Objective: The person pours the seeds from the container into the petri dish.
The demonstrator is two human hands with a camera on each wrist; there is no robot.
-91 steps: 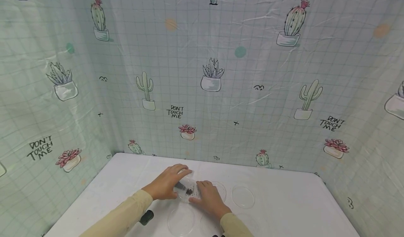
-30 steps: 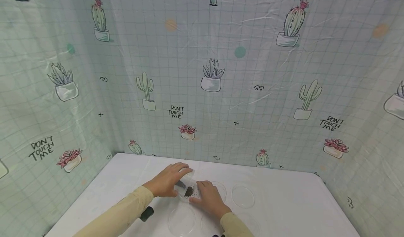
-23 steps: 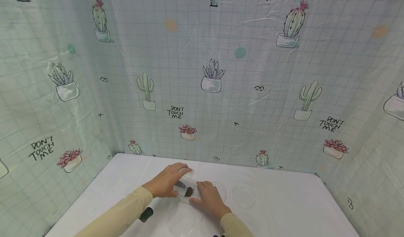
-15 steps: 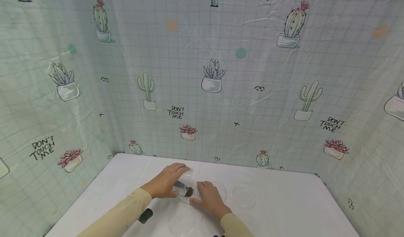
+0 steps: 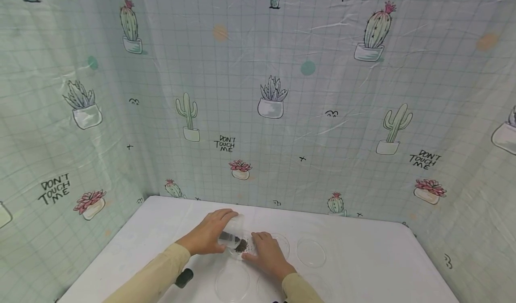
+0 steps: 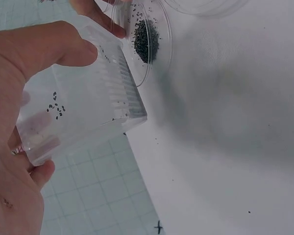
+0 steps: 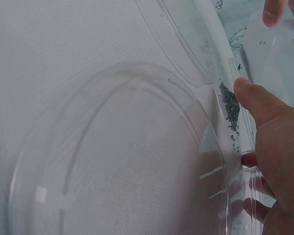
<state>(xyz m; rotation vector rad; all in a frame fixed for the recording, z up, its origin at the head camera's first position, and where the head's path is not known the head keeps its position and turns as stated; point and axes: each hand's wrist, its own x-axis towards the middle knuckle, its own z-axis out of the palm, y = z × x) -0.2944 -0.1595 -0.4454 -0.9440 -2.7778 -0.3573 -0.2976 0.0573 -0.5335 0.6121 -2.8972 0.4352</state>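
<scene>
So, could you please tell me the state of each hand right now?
Left hand: holding a tilted clear container.
Right hand: holding a clear dish with dark grains by its edge.

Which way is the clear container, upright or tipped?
Tipped: the head view shows the clear container slanting in the left hand, its lower end toward the dark grains heaped in the clear dish.

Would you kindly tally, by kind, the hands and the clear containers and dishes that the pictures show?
Hands, the left hand and the right hand: 2
Tilted clear container: 1
Clear dish with a heap of dark grains: 1
Other clear round dishes: 5
Total: 9
</scene>
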